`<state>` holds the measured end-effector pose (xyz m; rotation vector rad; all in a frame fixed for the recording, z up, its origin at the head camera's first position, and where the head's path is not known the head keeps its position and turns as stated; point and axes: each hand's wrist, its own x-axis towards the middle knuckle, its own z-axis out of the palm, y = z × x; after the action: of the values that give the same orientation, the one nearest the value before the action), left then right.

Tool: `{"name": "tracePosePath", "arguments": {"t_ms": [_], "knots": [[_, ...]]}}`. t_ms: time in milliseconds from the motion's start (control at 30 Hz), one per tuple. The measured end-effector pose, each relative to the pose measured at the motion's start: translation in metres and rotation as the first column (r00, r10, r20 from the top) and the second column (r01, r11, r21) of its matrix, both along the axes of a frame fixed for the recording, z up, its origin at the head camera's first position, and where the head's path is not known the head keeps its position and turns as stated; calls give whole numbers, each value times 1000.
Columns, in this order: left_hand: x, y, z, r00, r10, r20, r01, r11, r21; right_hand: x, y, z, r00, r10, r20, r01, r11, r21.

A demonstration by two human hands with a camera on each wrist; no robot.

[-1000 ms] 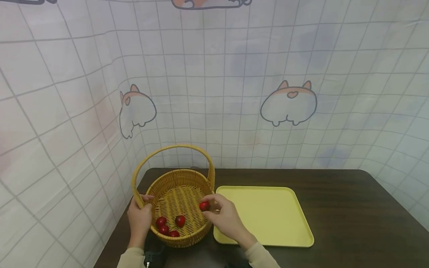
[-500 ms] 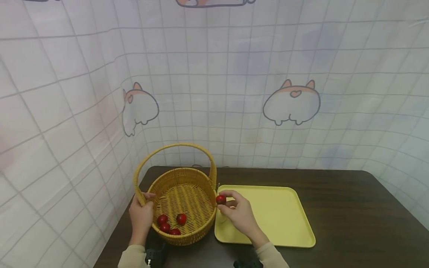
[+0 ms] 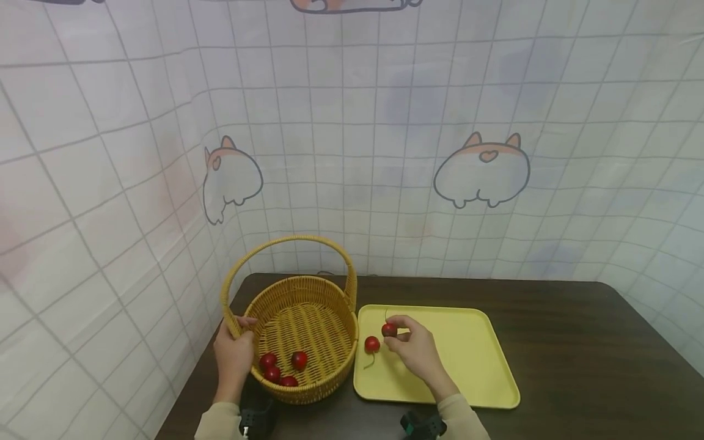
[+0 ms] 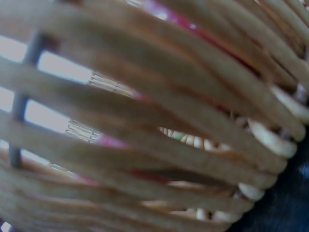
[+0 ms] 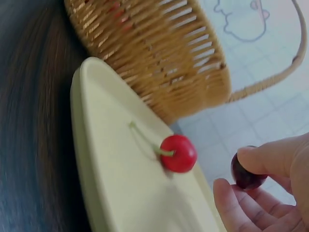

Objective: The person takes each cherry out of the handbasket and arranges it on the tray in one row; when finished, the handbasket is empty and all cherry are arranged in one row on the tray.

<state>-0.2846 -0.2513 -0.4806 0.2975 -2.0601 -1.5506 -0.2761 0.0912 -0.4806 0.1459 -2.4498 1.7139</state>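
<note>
Head view: dark wood-look table [image 3: 577,348] carries everything, white gridded sheet [image 3: 374,171] behind. Your wicker basket [image 3: 308,396], yellow-brown w/ a tall arched handle, stands by the table's L edge, toward the far L corner. Pale yellow tray [image 3: 473,370] lies just R of it. Your L hand [image 3: 233,352] grips the basket at the handle's L foot, fingers over the rim; L wrist cam gives blurred weave only. Your R hand [image 3: 417,349] is over the tray's L half, thumb + fingertips pinching one cherry [image 3: 388,330]: round, glossy, v. dark red, thin stem pointing up. It sits right at the fingertips, partly covered by a digit, apart from the tray surface per R wrist cam. Loose cherry [image 5: 178,153], brighter red w/ green stem toward the tray's near L corner, lies near its L edge. Four cherries [image 3: 299,360] sit in the basket, three bunched at its near L wall, one just apart.
</note>
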Motion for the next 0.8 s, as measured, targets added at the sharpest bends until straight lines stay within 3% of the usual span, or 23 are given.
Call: {"name": "tracePosePath", "arguments": {"t_ms": [500,800], "knots": [[0,0,-1,1000,-7,17,7,1000,1,-3,5,-19,997,-51,66,45,996,80],[-1,0,-1,1000,-5,16,5,1000,5,-2,3,-21,998,-35,47,28,990,138]]}}
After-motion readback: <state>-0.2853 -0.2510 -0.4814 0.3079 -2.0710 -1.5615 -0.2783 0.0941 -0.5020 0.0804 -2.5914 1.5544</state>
